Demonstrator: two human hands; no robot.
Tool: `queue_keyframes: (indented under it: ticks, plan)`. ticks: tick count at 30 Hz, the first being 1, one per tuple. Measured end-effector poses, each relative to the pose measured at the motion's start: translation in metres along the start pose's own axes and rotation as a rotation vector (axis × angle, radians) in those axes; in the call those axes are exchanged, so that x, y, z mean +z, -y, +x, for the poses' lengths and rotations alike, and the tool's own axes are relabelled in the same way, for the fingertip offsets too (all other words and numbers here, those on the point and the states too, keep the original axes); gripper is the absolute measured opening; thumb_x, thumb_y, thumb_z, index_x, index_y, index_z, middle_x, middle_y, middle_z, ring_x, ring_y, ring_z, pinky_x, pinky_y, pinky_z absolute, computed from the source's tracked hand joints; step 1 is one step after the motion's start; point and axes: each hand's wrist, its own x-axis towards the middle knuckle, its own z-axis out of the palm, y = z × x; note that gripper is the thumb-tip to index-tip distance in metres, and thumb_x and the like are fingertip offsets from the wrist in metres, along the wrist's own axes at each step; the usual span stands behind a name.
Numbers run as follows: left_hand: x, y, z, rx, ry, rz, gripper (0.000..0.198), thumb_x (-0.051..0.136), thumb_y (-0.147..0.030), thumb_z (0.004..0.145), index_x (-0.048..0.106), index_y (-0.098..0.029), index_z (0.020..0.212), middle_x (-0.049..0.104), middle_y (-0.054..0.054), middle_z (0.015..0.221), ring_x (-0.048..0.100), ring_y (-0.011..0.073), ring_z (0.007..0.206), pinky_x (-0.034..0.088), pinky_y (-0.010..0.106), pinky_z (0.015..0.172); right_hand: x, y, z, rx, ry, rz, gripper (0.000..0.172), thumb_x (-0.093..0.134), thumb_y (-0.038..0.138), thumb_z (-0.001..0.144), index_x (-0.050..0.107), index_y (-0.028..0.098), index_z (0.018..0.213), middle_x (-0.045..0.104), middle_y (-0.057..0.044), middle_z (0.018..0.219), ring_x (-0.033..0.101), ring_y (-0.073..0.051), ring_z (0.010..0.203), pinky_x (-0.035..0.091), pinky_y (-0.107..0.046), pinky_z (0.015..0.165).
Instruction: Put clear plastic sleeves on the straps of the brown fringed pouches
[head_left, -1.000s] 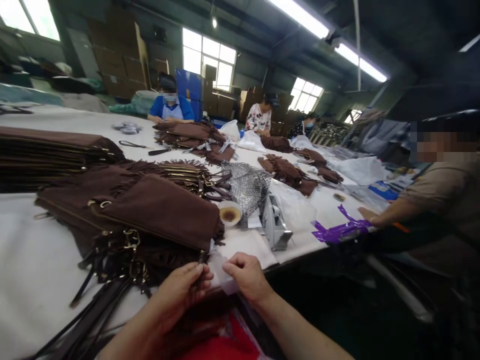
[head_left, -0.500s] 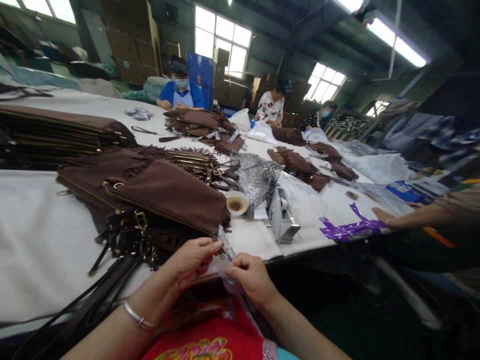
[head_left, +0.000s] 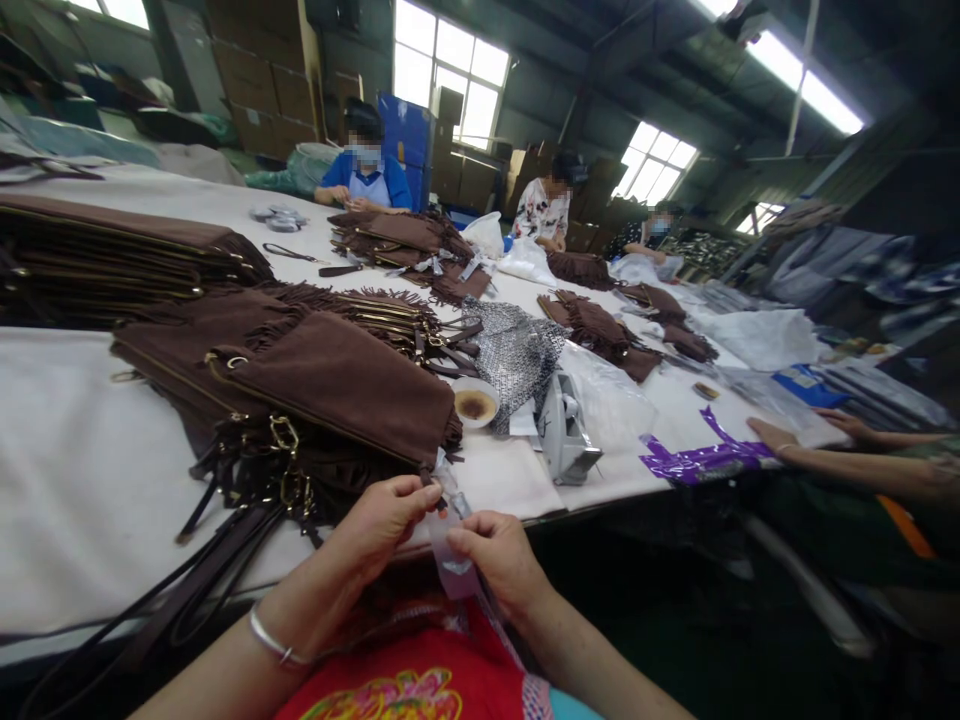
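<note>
Between thumb and fingers, my left hand pinches the end of a dark brown strap at the table's front edge. My right hand is closed on a strip of clear plastic film, which hangs down between the hands and reaches up beside the strap end. Just behind my hands lies a brown fringed bag with a zipper, on top of a pile of similar bags. Gold chain links and dark straps spill from the pile over the table edge.
A tape dispenser, a small bowl of brown paste and crumpled patterned wrap stand behind my right hand. Purple tape is on the edge at right, near another person's hands. More stacked bags lie left; several people sit across the table.
My hands stay close together at nearly the same spot. The plastic strip now hangs flatter and more visible between them. At right, the other person's second hand has come into clearer view.
</note>
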Motion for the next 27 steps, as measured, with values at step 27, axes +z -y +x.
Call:
queue_keyframes:
  ticks: [27]
  plan:
    - [-0.0001,0.0063,-0.0047,0.076,-0.052,0.022,0.038,0.071,-0.052,0.072,0.056,-0.017,0.067,0.036,-0.008,0.05,0.025,0.0069,0.043,0.014,0.022,0.041,0.0027,0.0032,-0.0029,-0.15,-0.094,-0.233,0.016,0.073,0.022,0.063,0.06,0.014,0.056,0.053,0.004,0.051,0.044,-0.009,0.048,0.034,-0.021,0.048]
